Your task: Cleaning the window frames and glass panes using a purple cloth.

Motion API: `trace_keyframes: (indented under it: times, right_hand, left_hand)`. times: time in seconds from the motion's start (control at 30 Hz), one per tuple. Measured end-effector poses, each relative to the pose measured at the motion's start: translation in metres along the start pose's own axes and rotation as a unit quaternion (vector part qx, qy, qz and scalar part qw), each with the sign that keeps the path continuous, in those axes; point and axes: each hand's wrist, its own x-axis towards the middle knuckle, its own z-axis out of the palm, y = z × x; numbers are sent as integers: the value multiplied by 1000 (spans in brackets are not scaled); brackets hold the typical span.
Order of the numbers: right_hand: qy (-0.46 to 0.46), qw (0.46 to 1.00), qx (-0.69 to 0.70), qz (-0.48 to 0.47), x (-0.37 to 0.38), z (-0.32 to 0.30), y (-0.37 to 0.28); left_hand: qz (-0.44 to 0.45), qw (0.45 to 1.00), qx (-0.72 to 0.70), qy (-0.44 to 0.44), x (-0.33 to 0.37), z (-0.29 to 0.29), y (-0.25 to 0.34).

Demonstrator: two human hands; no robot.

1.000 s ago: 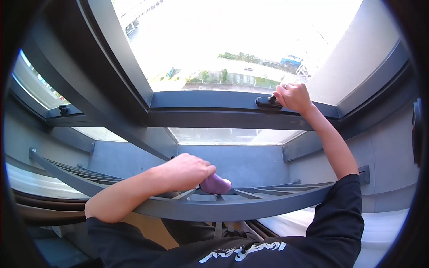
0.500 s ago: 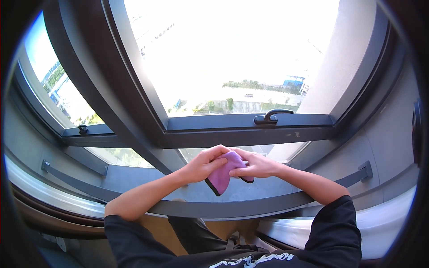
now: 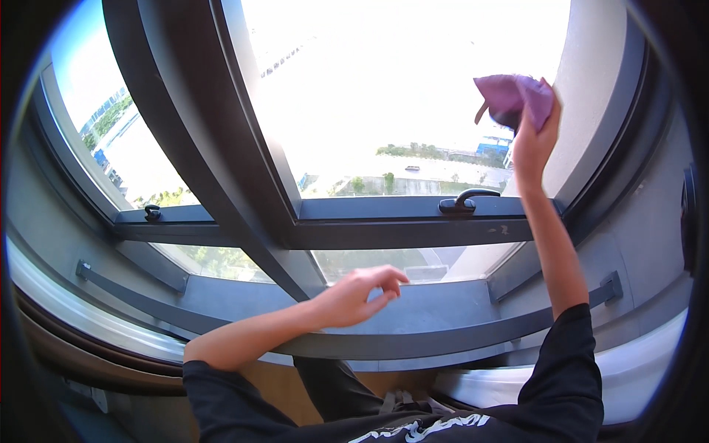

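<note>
One purple cloth (image 3: 509, 94), one black window handle (image 3: 461, 204)

Purple cloth: above and right of the window handle, pinched by the right hand (image 3: 537, 142). Left hand (image 3: 354, 297): below and left of the window handle, thumb and curled fingers apart. Dark rail (image 3: 413, 342): below the window handle.

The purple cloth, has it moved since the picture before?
Yes, up and right: the purple cloth went from below the black window handle to above it.
</note>
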Motion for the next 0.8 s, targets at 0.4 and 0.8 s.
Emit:
trace_keyframes:
  times: [0.4,0.8]
  right_hand:
    - [-61,985,41,-157,120,61,35]
    - [-102,908,-204,-350,2,98,36]
  left_hand:
    - [70,974,87,-197,-25,9,-4]
    - [0,964,22,-266,-19,4,-1]
